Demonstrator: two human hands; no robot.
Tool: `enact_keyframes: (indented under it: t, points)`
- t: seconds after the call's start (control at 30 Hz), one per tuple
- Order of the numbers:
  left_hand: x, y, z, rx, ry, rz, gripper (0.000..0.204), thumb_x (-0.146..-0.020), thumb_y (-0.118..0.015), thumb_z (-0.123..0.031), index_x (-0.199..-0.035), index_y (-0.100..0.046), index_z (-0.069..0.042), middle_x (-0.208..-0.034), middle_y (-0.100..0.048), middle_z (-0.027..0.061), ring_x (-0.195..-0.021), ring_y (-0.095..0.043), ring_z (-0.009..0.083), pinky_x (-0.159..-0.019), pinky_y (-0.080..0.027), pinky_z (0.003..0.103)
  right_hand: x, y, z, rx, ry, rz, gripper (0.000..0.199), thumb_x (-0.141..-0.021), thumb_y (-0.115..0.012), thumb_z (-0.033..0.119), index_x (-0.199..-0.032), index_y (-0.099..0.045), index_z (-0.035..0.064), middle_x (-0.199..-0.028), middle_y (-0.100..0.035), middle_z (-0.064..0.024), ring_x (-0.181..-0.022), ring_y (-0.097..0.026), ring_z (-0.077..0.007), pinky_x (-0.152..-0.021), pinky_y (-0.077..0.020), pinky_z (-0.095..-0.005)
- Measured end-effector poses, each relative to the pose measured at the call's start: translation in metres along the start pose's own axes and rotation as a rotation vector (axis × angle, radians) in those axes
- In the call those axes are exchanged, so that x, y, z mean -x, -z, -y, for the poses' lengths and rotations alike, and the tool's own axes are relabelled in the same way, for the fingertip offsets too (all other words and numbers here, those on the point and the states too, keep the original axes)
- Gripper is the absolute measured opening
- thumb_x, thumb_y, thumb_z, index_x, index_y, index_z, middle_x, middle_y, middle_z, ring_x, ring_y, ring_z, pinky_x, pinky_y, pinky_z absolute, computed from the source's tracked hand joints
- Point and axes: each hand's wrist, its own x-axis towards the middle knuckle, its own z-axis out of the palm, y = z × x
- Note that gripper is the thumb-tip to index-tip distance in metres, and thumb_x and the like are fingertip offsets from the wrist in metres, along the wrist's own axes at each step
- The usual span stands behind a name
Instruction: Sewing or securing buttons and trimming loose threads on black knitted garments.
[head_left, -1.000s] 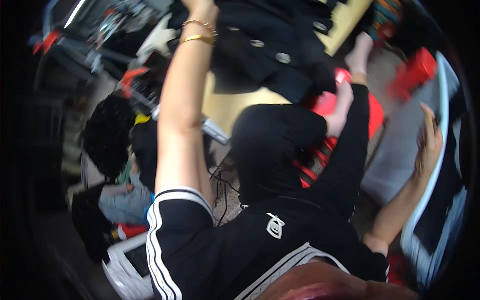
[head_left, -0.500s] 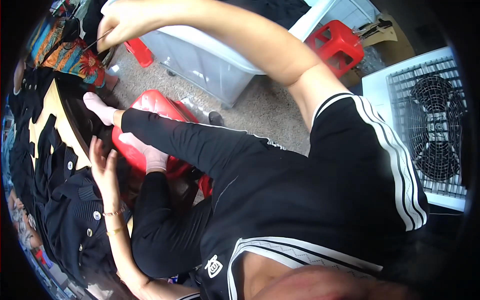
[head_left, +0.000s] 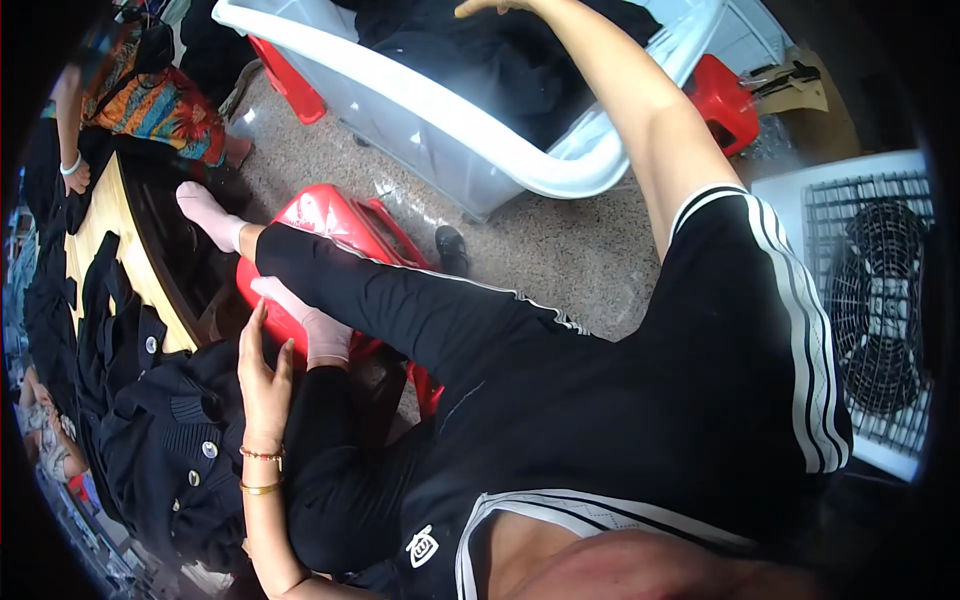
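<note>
Raised right hand (head_left: 490, 6) now cut off, grip unclear; left hand (head_left: 262, 375) released beside black garment (head_left: 170, 440).

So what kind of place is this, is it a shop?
More likely a small clothing workshop than a shop. Dark buttoned garments are piled by a wooden table, a big white plastic bin holds more dark cloth, and a box fan sits on the floor.

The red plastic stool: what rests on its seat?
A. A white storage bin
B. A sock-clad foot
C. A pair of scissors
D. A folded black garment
B: a foot in a pale pink sock lies on the red plastic stool, beside the open left hand.
</note>
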Motion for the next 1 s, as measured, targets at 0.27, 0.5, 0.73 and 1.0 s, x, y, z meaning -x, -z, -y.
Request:
enact_keyframes:
  t: [0.27, 0.5, 0.73, 1.0]
  points:
    - [0.016, -0.011, 0.004, -0.138, 0.141, 0.106, 0.063, -0.083, -0.064, 0.005, -0.142, -0.043, -0.001, -0.134, -0.052, 0.0226, -0.125, -0.051, 0.0363, -0.107, -0.04, 0.038, 0.045, -0.135, -0.005, 0.661, -0.247, 0.235, 0.111, -0.057, -0.087, 0.052, -0.139, -0.043, -0.0078, -0.118, -0.064, -0.0204, -0.064, -0.066, -0.0243, -0.057, -0.0564, -0.0335]
    - [-0.002, -0.012, 0.013, -0.035, 0.14, 0.136, 0.063, -0.084, -0.065, 0.003, -0.143, -0.043, -0.001, -0.138, -0.051, 0.0196, -0.13, -0.049, 0.0302, -0.11, -0.036, 0.036, 0.046, -0.133, -0.035, 0.681, -0.172, 0.247, 0.055, -0.056, -0.085, 0.036, -0.094, -0.073, -0.0018, -0.091, -0.072, -0.0176, -0.081, -0.07, -0.0293, -0.076, -0.0556, -0.0367]
    - [0.015, -0.014, 0.009, -0.028, 0.054, 0.028, 0.066, -0.082, -0.065, 0.008, -0.143, -0.042, -0.002, -0.136, -0.052, 0.0225, -0.13, -0.049, 0.0363, -0.108, -0.039, 0.039, 0.064, -0.114, 0.035, 0.256, -0.003, 0.004, 0.038, -0.07, -0.071, 0.022, -0.096, -0.069, -0.0053, -0.088, -0.072, -0.0156, -0.075, -0.069, -0.019, -0.066, -0.0545, -0.0299]
    - [0.018, -0.004, 0.005, -0.003, -0.08, -0.038, 0.066, -0.083, -0.066, 0.006, -0.143, -0.042, -0.005, -0.132, -0.053, 0.0214, -0.128, -0.05, 0.0359, -0.108, -0.04, 0.039, 0.152, -0.088, 0.158, -0.111, 0.231, -0.062, 0.029, -0.097, -0.054, 0.028, -0.099, -0.073, 0.0059, -0.096, -0.073, -0.0118, -0.077, -0.067, -0.0094, -0.064, -0.0503, -0.0268]
